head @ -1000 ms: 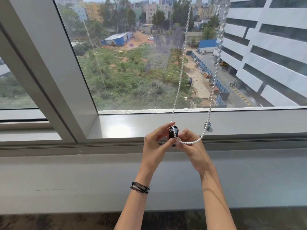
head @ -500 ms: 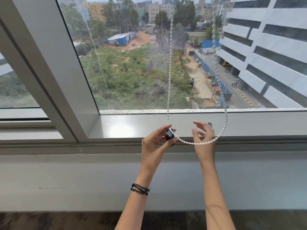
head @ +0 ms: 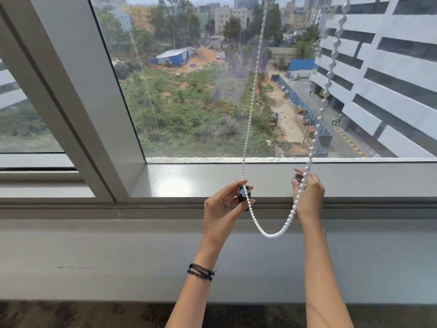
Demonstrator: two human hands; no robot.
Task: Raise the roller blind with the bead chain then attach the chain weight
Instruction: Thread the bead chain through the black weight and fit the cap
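Bead chain (head: 272,233): white, two strands hanging before the window pane (head: 201,91), loop sagging between my hands above the sill (head: 179,181). Chain weight (head: 243,194): black, pinched in my left hand (head: 222,209), left strand lying across it. My right hand (head: 308,197): closed around the right strand, well apart from the left.
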